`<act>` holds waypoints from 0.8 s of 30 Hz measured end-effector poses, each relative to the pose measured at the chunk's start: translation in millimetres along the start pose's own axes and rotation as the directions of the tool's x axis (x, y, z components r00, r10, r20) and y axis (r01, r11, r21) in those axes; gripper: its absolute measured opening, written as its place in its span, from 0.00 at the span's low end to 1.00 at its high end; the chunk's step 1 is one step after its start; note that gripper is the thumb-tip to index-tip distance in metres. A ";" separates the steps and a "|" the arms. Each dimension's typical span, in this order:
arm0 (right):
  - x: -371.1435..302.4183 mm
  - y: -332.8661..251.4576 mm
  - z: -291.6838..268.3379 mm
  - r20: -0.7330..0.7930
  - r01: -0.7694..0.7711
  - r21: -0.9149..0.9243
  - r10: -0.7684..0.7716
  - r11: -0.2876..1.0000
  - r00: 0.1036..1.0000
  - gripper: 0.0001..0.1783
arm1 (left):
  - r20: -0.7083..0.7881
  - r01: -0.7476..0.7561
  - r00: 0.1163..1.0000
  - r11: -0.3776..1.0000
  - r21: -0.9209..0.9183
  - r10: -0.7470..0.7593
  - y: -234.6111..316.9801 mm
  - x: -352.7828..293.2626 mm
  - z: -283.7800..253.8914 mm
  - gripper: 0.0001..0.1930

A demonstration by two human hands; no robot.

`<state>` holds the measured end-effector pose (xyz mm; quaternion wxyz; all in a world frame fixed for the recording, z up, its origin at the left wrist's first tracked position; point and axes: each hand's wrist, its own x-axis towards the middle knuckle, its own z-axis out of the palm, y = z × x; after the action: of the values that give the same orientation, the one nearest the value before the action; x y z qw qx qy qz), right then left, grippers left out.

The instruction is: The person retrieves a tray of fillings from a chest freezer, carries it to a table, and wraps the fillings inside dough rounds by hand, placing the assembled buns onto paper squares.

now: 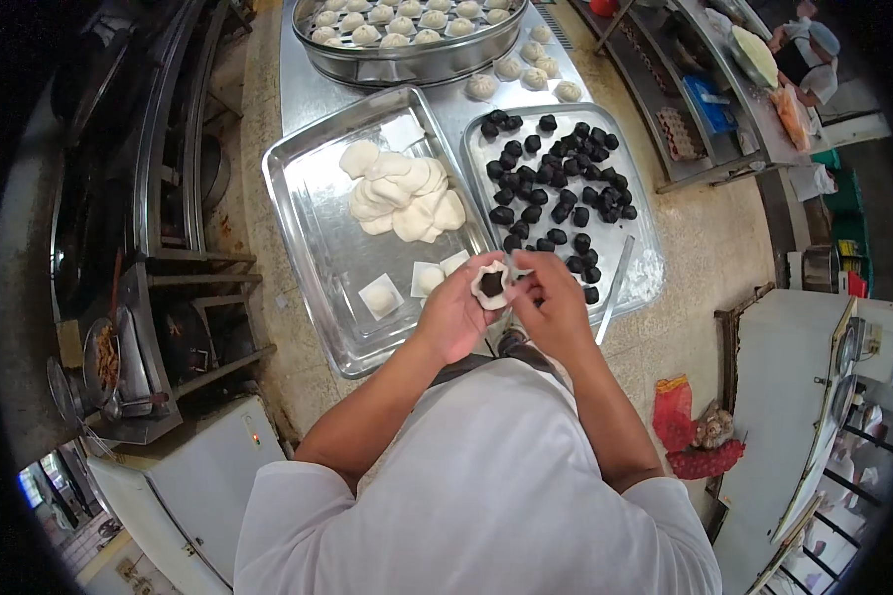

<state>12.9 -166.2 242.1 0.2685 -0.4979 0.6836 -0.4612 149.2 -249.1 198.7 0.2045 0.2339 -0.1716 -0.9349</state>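
Observation:
Cupped in my left hand is a round dough wrapper with a dark filling ball in its middle. My right hand has its fingers curled at the wrapper's right edge; the fingertips are partly hidden. Both hands are over the near edges of two metal trays. The left tray carries a heap of flat white dough rounds and several white buns on paper squares. Many dark filling balls lie scattered over the right tray.
A long flat metal tool rests across the right tray's near right side. Beyond the trays stands a round steamer of pleated buns, with more buns beside it. Shelving lines both sides. A red net bag lies on the floor at right.

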 end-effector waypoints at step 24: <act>-6.1 20.4 -4.2 0.017 -0.186 0.021 0.186 0.982 0.982 0.05 | 0.040 -0.051 0.999 0.859 0.509 0.036 18.7 -2.0 0.3 0.25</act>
<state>2.8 -157.4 225.0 0.3210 -0.4323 0.7200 -0.4378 156.3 -264.2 207.5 0.1538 0.2622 -0.4207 -0.8548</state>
